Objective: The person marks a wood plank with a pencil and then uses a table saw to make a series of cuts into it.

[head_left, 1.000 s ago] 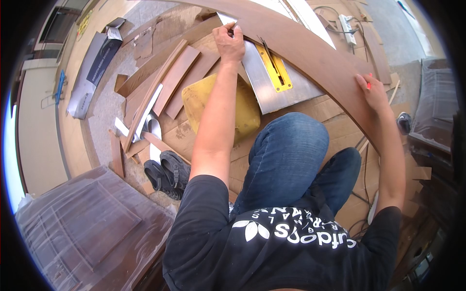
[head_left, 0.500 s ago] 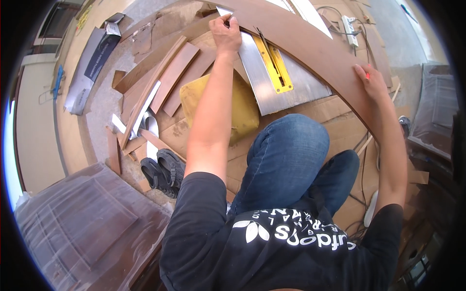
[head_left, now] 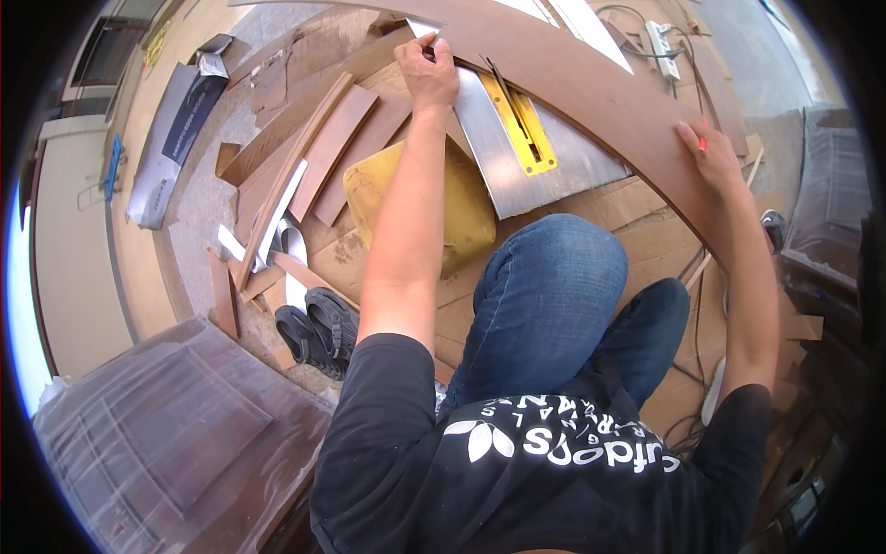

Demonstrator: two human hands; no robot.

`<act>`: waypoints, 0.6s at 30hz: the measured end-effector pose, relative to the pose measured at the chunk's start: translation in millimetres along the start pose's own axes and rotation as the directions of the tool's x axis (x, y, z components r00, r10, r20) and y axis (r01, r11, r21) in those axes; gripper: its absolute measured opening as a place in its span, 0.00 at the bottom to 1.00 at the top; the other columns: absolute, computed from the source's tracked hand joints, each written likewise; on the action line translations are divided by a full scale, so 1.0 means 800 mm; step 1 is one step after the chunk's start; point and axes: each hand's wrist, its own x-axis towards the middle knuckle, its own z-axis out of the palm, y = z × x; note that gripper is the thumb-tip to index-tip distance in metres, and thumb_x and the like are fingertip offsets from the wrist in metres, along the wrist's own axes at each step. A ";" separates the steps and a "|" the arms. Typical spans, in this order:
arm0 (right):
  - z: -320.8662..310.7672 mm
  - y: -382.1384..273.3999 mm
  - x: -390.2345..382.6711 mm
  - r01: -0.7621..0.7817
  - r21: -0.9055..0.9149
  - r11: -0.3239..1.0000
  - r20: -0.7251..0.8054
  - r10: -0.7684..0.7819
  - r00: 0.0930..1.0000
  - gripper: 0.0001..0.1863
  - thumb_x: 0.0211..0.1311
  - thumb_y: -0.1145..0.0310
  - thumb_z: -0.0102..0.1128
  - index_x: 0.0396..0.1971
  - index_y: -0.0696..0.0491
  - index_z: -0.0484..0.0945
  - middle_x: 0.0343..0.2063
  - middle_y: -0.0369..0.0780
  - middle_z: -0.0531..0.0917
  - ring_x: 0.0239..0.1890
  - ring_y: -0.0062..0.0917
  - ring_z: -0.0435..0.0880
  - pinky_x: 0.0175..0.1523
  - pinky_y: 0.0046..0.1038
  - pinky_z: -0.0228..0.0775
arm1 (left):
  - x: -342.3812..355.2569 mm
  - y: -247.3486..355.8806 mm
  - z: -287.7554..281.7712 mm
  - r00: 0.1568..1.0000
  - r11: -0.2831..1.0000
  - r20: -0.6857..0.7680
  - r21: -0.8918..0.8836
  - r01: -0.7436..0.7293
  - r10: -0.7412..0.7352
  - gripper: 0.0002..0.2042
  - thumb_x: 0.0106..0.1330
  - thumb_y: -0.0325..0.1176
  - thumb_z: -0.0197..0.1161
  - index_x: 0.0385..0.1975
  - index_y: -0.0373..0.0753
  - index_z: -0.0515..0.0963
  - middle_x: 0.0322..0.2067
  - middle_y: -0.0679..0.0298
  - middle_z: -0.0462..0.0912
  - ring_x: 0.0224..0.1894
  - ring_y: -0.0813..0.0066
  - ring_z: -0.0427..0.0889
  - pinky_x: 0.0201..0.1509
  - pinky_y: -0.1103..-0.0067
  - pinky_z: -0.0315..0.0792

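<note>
A long brown board [head_left: 563, 76] slants from the upper left down to the right. It lies across a silver metal saw table [head_left: 591, 157] with a yellow slotted insert [head_left: 524, 134] and a thin dark upright blade or guard part. My left hand [head_left: 429, 76] is at the board's near edge, its fingers curled in a pinch; what they hold is hidden. Beside it, a white piece [head_left: 423, 28] sticks out. My right hand [head_left: 712, 159] grips the board's right part, thumb on top and other fingers mostly out of sight. A small red thing [head_left: 702, 144] shows at those fingers.
Brown offcut strips [head_left: 334, 152] and a yellow block-like seat [head_left: 461, 208] are left of the saw table. Black clogs [head_left: 318, 328] sit near a plastic-covered panel [head_left: 166, 425]. At upper right is a white power strip [head_left: 663, 51] with cables. Cardboard [head_left: 609, 208] covers the floor.
The view has shifted slightly, and more of the board's left end shows. Both hands stay nearly in place on or beside the board.
</note>
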 end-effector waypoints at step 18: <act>-0.003 0.003 -0.009 -0.027 -0.021 0.999 0.045 0.028 0.999 0.31 0.74 0.37 0.51 0.42 0.53 0.84 0.33 0.55 0.84 0.41 0.54 0.83 0.45 0.45 0.73 | -0.012 0.007 -0.004 1.000 1.000 0.003 -0.009 -0.003 0.003 0.17 0.68 0.36 0.62 0.48 0.28 0.77 0.45 0.53 0.71 0.43 0.63 0.73 0.51 0.71 0.73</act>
